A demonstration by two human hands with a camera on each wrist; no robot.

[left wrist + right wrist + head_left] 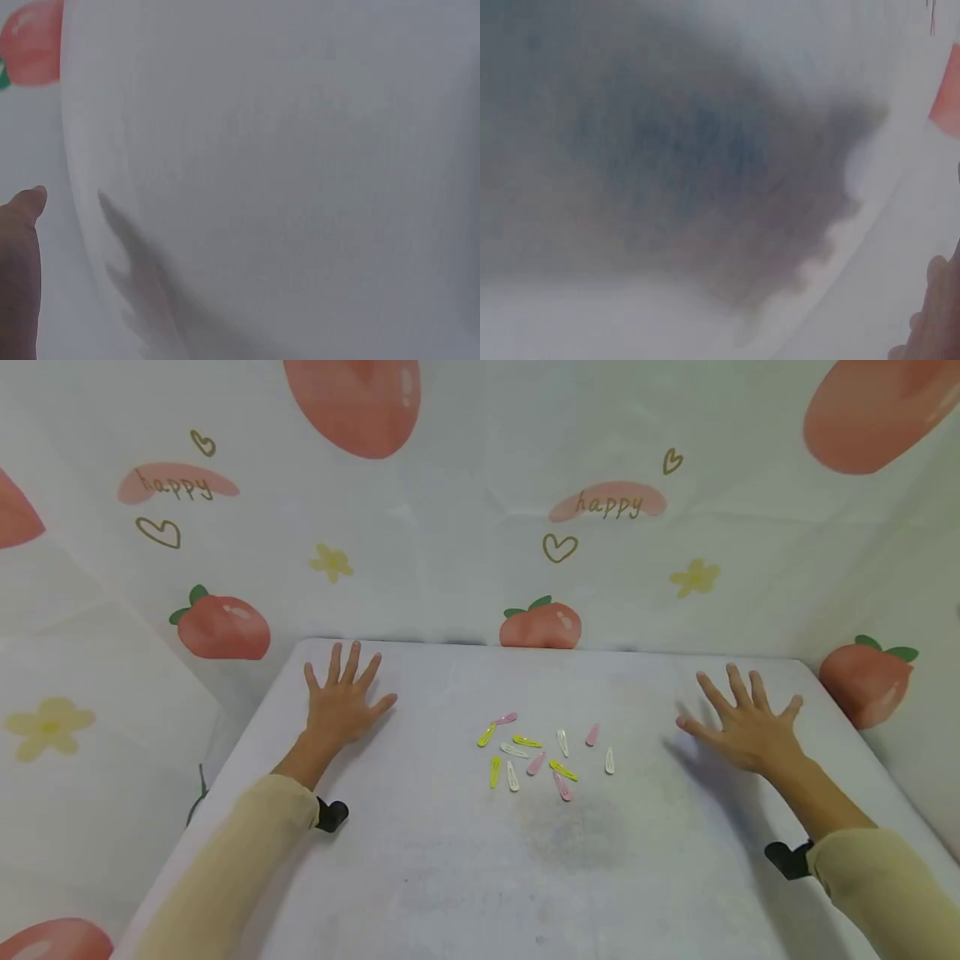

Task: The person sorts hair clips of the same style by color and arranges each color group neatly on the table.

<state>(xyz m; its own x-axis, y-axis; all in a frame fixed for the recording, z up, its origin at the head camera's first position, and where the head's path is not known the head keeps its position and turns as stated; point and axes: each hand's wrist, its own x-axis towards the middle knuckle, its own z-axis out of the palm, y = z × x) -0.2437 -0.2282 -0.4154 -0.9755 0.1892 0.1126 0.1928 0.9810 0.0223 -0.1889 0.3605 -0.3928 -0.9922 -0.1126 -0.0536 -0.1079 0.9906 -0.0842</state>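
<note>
Several small snap hair clips lie scattered near the middle of the white table (420, 860). Among them are a yellow hair clip (495, 772), a white hair clip (512, 777) and a pink hair clip (592, 735). To their left my left hand (341, 706) is spread with straight fingers and holds nothing. My right hand (750, 731), also spread and holding nothing, is off to the right of the clips, its shadow falling on the table. Only part of the left hand (19, 277) shows in the left wrist view, and fingertips of the right hand (934, 322) in the right wrist view.
A white cloth (450, 527) printed with peaches, hearts and flowers hangs behind the table and at its sides. Black straps with cameras sit at both cuffs, the left camera (333, 815) and the right camera (787, 860). A greyish smudge marks the tabletop in front of the clips.
</note>
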